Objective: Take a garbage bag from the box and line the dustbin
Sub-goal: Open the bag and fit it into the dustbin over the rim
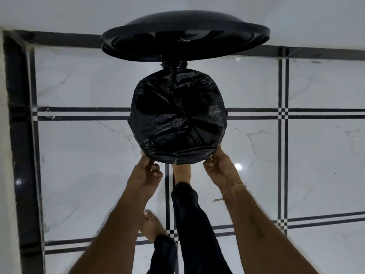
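Note:
A round black dustbin stands on the tiled floor, and its lid (185,36) is swung open and upright at the back. A black garbage bag (177,115) fills the opening, with its edge folded over the rim. My left hand (148,171) pinches the bag's edge at the near left of the rim. My right hand (219,169) grips the bag's edge at the near right. The bin's body is hidden under the bag. No box is in view.
White marble floor tiles (296,165) with black stripes surround the bin. A wall with a dark skirting (21,135) runs along the left. One bare foot (181,173) rests at the bin's near base, and the other foot (152,226) stands further back.

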Motion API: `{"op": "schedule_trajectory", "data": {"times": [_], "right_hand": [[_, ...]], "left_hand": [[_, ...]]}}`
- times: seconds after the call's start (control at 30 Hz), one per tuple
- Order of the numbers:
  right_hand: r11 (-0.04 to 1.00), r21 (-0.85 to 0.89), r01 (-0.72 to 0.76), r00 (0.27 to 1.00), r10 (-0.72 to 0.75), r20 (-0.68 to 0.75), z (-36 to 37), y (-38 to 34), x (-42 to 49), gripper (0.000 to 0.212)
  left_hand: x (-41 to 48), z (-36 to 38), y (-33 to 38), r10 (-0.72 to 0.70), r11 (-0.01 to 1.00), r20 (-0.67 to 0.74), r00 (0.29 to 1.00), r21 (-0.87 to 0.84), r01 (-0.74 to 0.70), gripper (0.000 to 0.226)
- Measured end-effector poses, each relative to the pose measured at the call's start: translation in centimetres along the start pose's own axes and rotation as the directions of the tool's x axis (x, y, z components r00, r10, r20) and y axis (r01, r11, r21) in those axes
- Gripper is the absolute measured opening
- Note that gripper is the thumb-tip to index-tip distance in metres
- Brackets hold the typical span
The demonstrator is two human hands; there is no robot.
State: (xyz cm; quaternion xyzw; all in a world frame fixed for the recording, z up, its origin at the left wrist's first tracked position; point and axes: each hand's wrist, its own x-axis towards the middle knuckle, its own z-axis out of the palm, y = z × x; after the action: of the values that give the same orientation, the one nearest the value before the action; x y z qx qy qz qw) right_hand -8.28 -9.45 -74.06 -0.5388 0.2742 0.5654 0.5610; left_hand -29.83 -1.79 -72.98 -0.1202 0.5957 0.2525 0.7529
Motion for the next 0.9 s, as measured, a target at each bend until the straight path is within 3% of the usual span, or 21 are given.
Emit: {"op": "schedule_trajectory", "data": {"times": [0.13, 0.3, 0.37, 0.47, 0.6, 0.73, 0.8, 0.9], "right_hand": [[0.993, 0.101, -0.069, 0.996, 0.073, -0.045, 0.4, 1.8, 0.0, 0.025], [0.997, 0.050, 0.066, 0.987, -0.057, -0.150, 1.1, 1.8, 2.2, 0.024], [0.992, 0.104, 0.073, 0.993, -0.062, -0.105, 1.1, 1.3, 1.5, 0.026], [0.986, 0.150, 0.068, 0.998, -0.066, -0.020, 1.0, -0.2, 0.3, 0.050], [0.994, 0.062, 0.093, 0.989, -0.085, -0.118, 2.2, -1.9, 0.4, 0.035], [0.982, -0.119, 0.143, 0.969, -0.164, -0.186, 3.4, -3.8, -0.5, 0.044], [0.967, -0.220, 0.129, 0.964, -0.175, -0.202, 3.9, -4.8, -0.7, 0.036], [0.954, -0.282, 0.100, 0.938, -0.184, -0.292, 4.8, -6.0, 0.0, 0.022]], "left_hand": [[0.4, 0.0, -1.2, -0.013, 0.997, -0.004, 1.000, -0.077, 0.013, 0.023], [2.7, 1.4, -0.5, 0.050, 0.998, -0.120, 0.992, 0.044, -0.045, 0.024], [2.1, 1.3, -0.2, 0.059, 0.996, -0.123, 0.991, -0.053, -0.066, 0.019], [1.2, 1.2, 0.8, 0.103, 0.988, -0.055, 0.993, -0.109, -0.108, 0.045], [1.0, 1.9, 2.6, 0.126, 0.992, -0.054, 0.991, -0.021, -0.127, 0.031], [0.2, 3.3, 4.5, 0.205, 0.976, -0.071, 0.976, 0.084, -0.199, 0.044], [0.1, 3.7, 5.6, 0.243, 0.956, -0.049, 0.969, 0.183, -0.230, 0.048], [0.4, 4.1, 6.5, 0.285, 0.933, -0.161, 0.945, 0.275, -0.234, 0.031]]}}
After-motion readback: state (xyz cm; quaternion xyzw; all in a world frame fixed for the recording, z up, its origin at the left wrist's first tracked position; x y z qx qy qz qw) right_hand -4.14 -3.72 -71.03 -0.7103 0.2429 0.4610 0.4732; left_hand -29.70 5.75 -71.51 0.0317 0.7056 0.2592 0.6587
